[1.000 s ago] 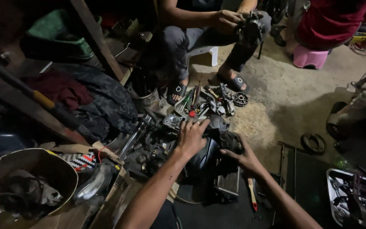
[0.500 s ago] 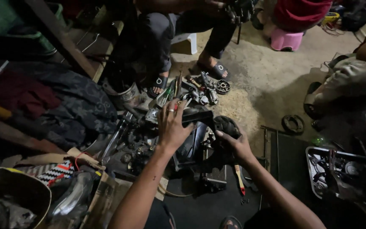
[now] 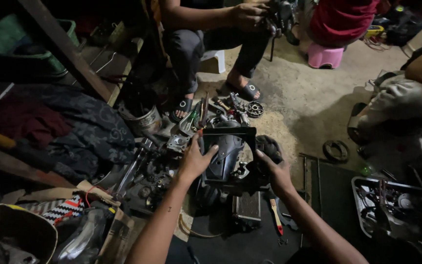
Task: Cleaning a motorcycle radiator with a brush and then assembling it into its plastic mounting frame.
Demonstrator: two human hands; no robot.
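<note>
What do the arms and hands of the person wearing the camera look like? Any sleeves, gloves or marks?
Both arms are bare to the frame's edge: no sleeves, gloves, watch or rings show. The left hand has a small dark mark, perhaps a tattoo, on its forearm. The right hand looks smudged with dark grime, though the dim light makes that uncertain.

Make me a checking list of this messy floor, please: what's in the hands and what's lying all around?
Surface: bare grey concrete floor, dusty, dimly lit.
Job's things: black square-framed plastic engine cover, tilted up, held on both sides.
Clutter: round metal tin, small toothed gear, finned silver radiator block, red-handled tool, dark rubber ring, grey parts tray.
Grippers: left hand grips the cover's left edge; right hand grips its right edge.
Cables: thin pale hose curling under the pile.
Surroundings: seated person in black sandals handling a part; pink plastic stool; dark patterned cloth.
</note>
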